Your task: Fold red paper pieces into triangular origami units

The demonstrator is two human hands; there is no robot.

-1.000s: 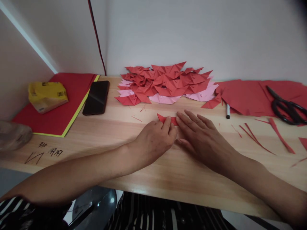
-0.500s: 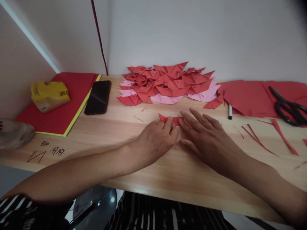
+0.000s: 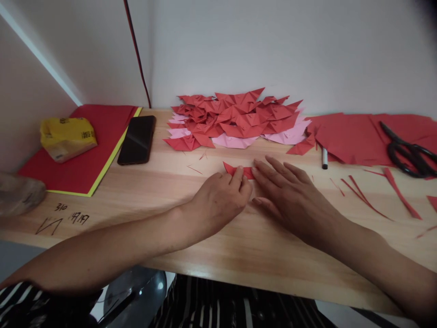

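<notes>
A small folded red paper piece (image 3: 233, 169) lies on the wooden table (image 3: 239, 246), mostly hidden under my hands. My left hand (image 3: 220, 200) is curled, its fingertips pinching and pressing the left part of the piece. My right hand (image 3: 290, 193) lies flat with fingers stretched out, pressing down on the right part of it. Behind them sits a heap of folded red and pink paper pieces (image 3: 239, 118) against the wall.
A black phone (image 3: 137, 138) and a yellow tissue pack (image 3: 66, 136) on a red and yellow paper pad (image 3: 85, 168) are at the left. Red sheets (image 3: 358, 134), black scissors (image 3: 408, 150), a marker (image 3: 324, 157) and thin red strips (image 3: 362, 193) lie at the right.
</notes>
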